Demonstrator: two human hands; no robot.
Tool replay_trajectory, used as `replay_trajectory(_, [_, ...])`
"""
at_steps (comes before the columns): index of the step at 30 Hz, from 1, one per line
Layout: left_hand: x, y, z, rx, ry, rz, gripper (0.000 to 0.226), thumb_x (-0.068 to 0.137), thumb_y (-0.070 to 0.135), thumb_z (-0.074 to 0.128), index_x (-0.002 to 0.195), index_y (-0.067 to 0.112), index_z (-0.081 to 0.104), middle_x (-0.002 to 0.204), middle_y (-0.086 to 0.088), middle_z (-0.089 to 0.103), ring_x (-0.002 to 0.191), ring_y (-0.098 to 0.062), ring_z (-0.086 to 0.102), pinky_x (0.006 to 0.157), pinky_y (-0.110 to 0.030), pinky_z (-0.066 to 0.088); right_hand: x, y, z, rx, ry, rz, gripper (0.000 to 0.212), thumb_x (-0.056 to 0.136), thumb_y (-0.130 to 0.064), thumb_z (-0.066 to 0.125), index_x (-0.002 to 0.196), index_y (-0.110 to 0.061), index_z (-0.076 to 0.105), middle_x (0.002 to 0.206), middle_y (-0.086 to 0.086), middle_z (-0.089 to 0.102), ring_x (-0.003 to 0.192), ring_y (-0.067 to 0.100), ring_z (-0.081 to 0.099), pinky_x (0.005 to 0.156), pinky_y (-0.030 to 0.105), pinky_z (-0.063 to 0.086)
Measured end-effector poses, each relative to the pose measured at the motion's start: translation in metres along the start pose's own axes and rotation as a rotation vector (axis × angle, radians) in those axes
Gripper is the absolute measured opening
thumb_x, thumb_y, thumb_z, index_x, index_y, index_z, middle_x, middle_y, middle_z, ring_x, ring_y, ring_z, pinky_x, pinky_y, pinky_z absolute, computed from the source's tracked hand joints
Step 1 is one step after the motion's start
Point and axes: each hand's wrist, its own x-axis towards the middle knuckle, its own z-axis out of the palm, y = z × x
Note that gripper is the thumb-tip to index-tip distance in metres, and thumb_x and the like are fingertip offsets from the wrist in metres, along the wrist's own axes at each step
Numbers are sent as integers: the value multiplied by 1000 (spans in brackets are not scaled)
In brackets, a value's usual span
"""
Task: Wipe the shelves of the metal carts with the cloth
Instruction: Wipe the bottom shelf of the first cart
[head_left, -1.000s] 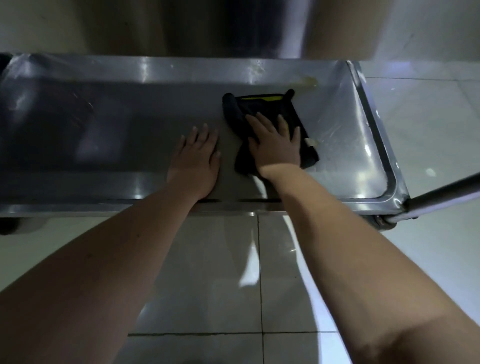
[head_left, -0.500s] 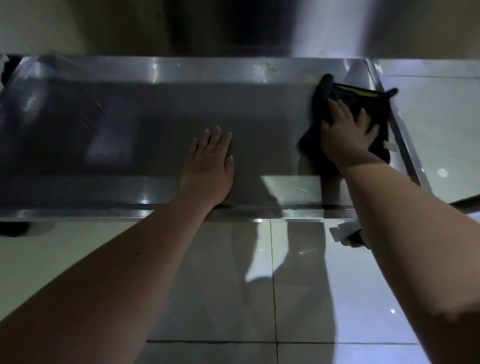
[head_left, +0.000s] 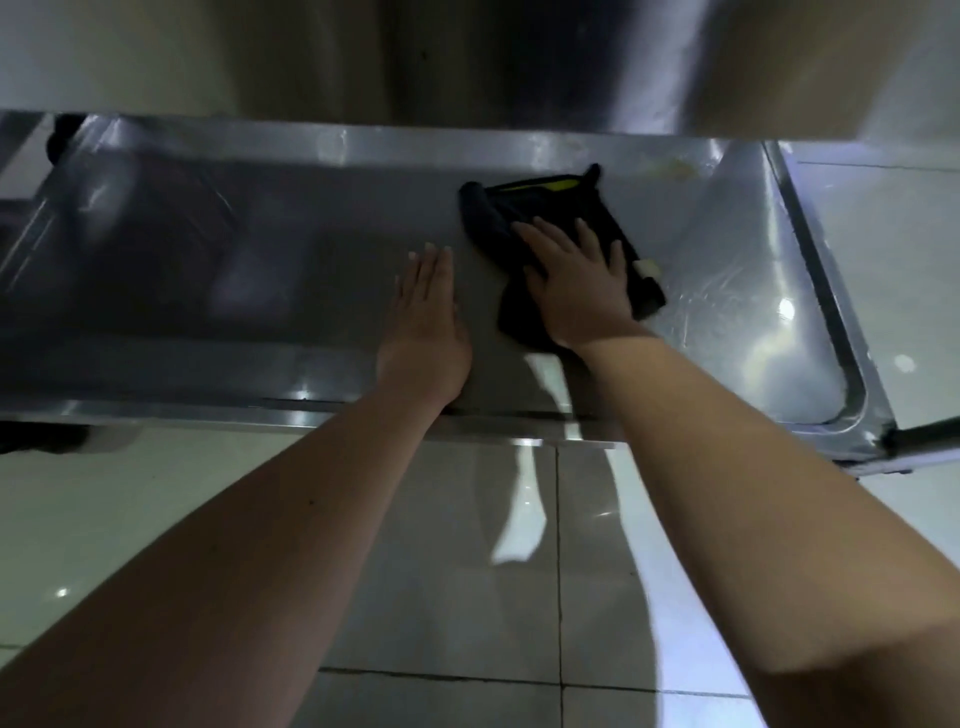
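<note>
A dark cloth (head_left: 550, 208) with a yellow stripe lies on the metal cart's low shelf (head_left: 260, 249), right of the middle. My right hand (head_left: 576, 280) presses flat on the cloth, fingers spread, covering its near half. My left hand (head_left: 428, 322) lies flat on the bare shelf just left of the cloth, fingers together, holding nothing. A yellowish smear (head_left: 670, 167) shows at the shelf's back right corner.
The shelf has a raised rim; its right edge (head_left: 810, 270) and front edge (head_left: 311, 413) are close. A cart tube (head_left: 930, 434) sticks out at the front right corner. An upper metal surface (head_left: 519, 57) hangs above. White tiled floor (head_left: 467, 571) lies below.
My right hand slid the cloth from the shelf's right end back left toward the middle. My left hand stayed flat on the shelf.
</note>
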Motion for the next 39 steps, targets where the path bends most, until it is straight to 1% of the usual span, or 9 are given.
replay_trajectory(7, [2,3,-1,139,-71,12,51,98,20,36,148,12,31,158,-11,21,147,-25,15,119,-36,5,-35,139,-39,63,134,470,51,98,-32,40,147,-39,30,158,-14,24,147,28,13,115,59,4])
replay_trajectory(11, [1,9,-3,153,-105,-11,51,99,19,34,149,12,28,159,-10,17,148,-25,11,119,-36,2,-48,123,-36,34,140,582,52,98,-34,37,149,-40,26,158,-15,20,147,29,9,115,59,3])
replay_trajectory(18, [11,4,-15,-34,-266,-55,53,97,7,36,149,11,29,159,-9,17,148,-23,9,118,-34,4,-86,-24,6,-38,24,91,56,94,-42,45,147,-42,28,156,-16,27,144,29,19,114,52,13])
replay_trajectory(20, [11,0,-23,-202,-332,-119,60,92,2,36,151,13,27,159,-8,17,148,-23,10,120,-33,4,-100,-51,12,-27,78,6,50,93,-38,48,142,-40,39,149,-14,41,131,33,36,105,46,26])
replay_trajectory(23, [5,-3,-41,-376,-279,-222,55,95,11,40,149,24,33,154,-4,33,142,-23,28,118,-35,22,-107,-60,14,-1,132,0,41,95,-32,46,136,-37,47,140,-12,49,113,36,41,89,42,30])
replay_trajectory(28, [-25,-1,-71,-149,-148,31,48,96,14,45,143,18,43,146,-7,45,133,-23,41,108,-28,30,-108,-60,7,-21,95,-74,40,90,-21,45,128,-22,58,124,9,58,105,43,47,78,46,42])
replay_trajectory(31, [-51,-15,-88,-18,-155,139,47,89,16,46,136,15,51,136,-9,55,125,-28,50,105,-39,39,-118,-82,2,55,74,-171,39,88,-25,40,117,-12,64,104,16,63,88,42,53,66,45,46])
replay_trajectory(34, [-74,-37,-119,-8,-165,88,51,82,26,37,129,17,53,124,-7,61,113,-31,56,94,-48,45,-128,-118,-5,79,4,-306,32,92,-24,49,118,-10,62,106,16,61,92,41,53,71,47,48])
replay_trajectory(39, [-101,-79,-190,148,-194,-113,57,80,35,36,134,23,49,131,-4,56,118,-30,52,97,-41,40,-122,-181,-29,187,-92,-364,31,91,-22,58,121,-13,56,108,13,64,97,37,56,79,39,46])
